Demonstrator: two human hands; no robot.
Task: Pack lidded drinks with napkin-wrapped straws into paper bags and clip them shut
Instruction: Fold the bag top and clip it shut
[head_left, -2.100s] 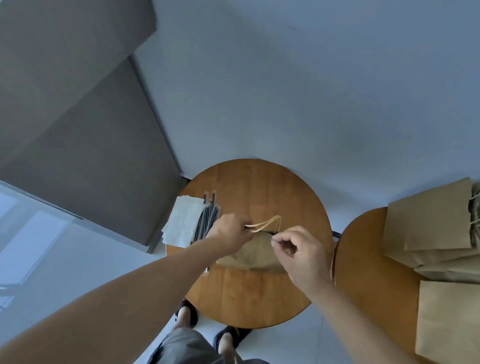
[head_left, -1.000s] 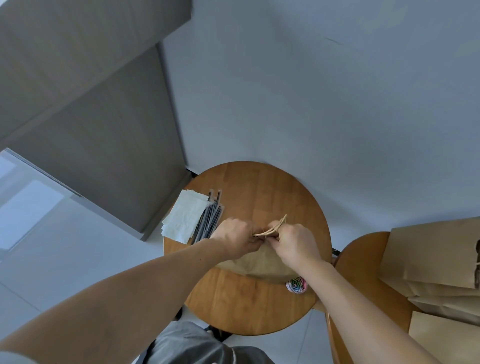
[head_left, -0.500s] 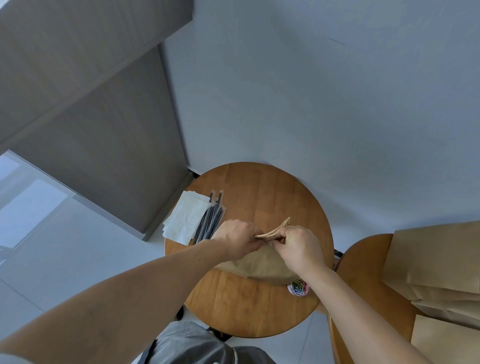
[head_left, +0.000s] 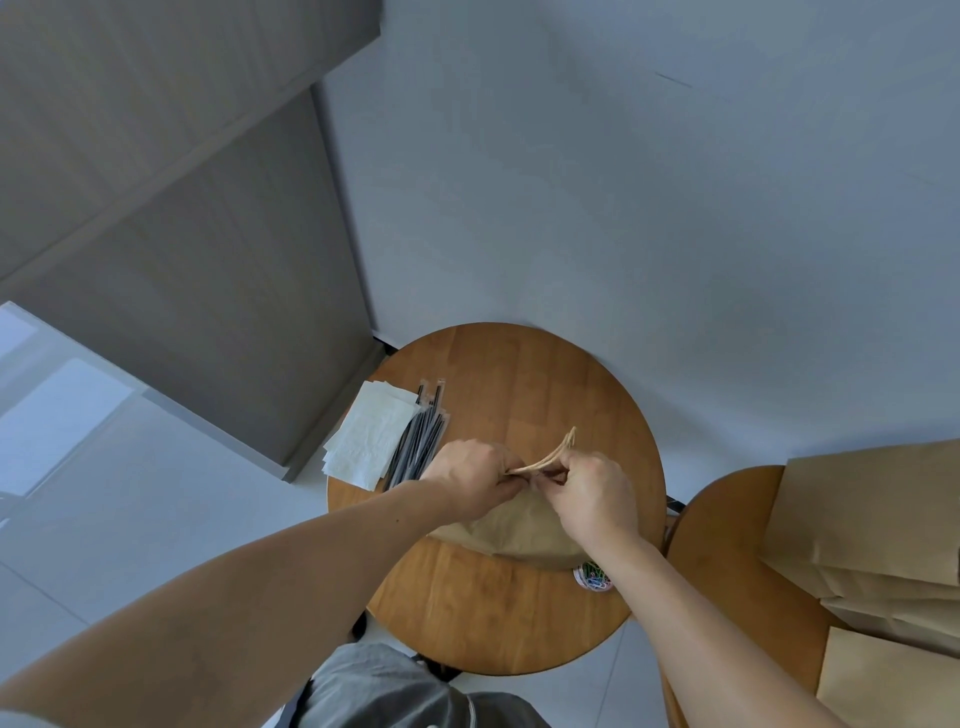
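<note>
**Near field.** The round table (head_left: 493, 629) carries a tub of coloured paper clips (head_left: 592, 576) at its right edge, just beside the right forearm.

**Middle field.** Beyond the tub sits the brown paper bag (head_left: 519, 530), its mouth drawn together. The left hand (head_left: 470, 483) and the right hand (head_left: 587, 493) meet at that mouth. Both have curled fingers and pinch the top edge, where the twisted-paper handles (head_left: 553, 454) rise between them. We cannot tell whether the right hand also holds a clip. The bag's contents are hidden.

**Handling.** We judge the bag light and limp, its paper quick to crease and liable to tear if tugged. Any drink inside would weight it low, so we would keep it upright. We would take hold at the rim beside the handles, where the layers lie doubled.

**Far field.** At the table's left edge lie black straws (head_left: 415, 441) and, touching them, white napkins (head_left: 369, 436). On the right, a second table (head_left: 727, 551) bears stacked bags (head_left: 872, 519).
</note>
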